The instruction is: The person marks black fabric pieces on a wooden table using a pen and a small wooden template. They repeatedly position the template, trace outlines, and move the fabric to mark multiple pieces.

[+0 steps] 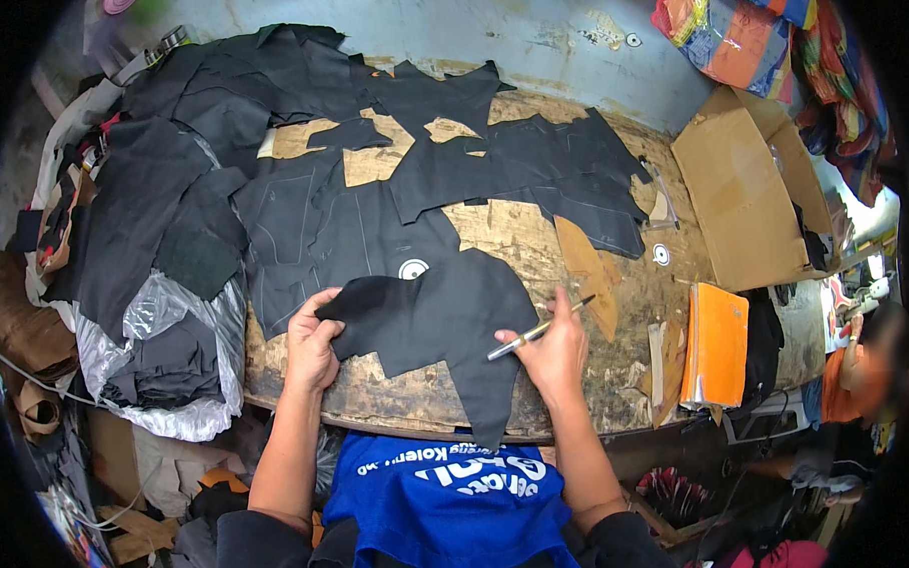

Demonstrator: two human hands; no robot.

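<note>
A black leather piece (435, 310) with an irregular outline is held up over the table's near edge, one pointed end hanging down. My left hand (312, 344) pinches its left corner between thumb and fingers. In my right hand (559, 358) is a slim silver-and-dark pen (525, 340), lying slantwise across the fingers. The right thumb reaches to the leather's right side; I cannot tell whether it grips it. Beyond lie black leather sheets (307, 224) with pale drawn outlines. A tan curved template (586, 269) rests just past my right hand.
The worn wooden table (503, 232) carries a cardboard box (726, 179) and an orange book-like block (715, 347) at right. A plastic bag (168, 384) of dark scraps stands at left. Far right, another person in orange (843, 381) is partly visible. Colourful woven bags (731, 44) hang above.
</note>
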